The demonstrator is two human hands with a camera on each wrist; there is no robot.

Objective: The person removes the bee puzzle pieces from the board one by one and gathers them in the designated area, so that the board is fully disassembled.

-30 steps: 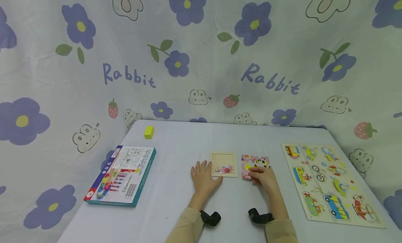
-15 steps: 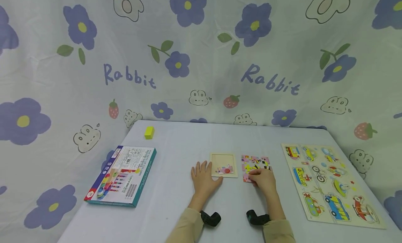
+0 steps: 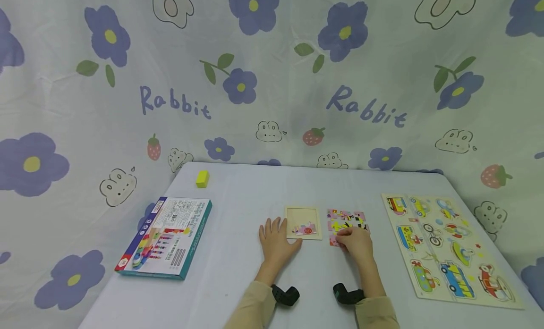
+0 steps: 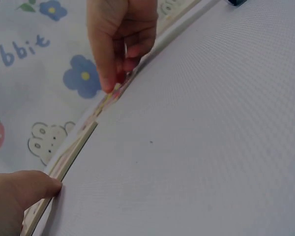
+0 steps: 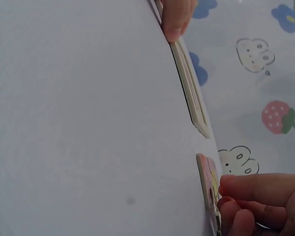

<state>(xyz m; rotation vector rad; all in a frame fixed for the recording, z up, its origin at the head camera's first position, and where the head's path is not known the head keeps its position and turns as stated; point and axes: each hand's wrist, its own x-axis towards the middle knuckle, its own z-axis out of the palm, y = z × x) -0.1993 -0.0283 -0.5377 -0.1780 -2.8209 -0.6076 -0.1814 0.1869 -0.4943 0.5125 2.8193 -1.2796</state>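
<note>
My left hand (image 3: 274,244) lies spread at the near left corner of a shallow wooden puzzle tray (image 3: 302,208), its thumb (image 4: 49,186) against the near edge. Inside the tray, toward its near right, sits a pink puzzle piece (image 3: 307,229) with a red round mark. Just right of the tray, several pink, yellow and black puzzle pieces (image 3: 345,217) lie grouped together. Bent over their near side, my right hand (image 3: 358,244) has its thumb and fingertips together on a pink puzzle piece (image 5: 205,172); the hand partly covers the group.
At left lies a boxed toy (image 3: 163,239) with a teal side. Toward the back left corner stands a yellow block (image 3: 202,179). A large wooden vehicle puzzle board (image 3: 450,248) covers the table's right side. Behind the white table (image 3: 242,192) hangs a patterned curtain (image 3: 280,79).
My right hand has shifted slightly left and the pink piece at its fingertips has slid a little toward me. My left hand has stayed in place at the tray.
</note>
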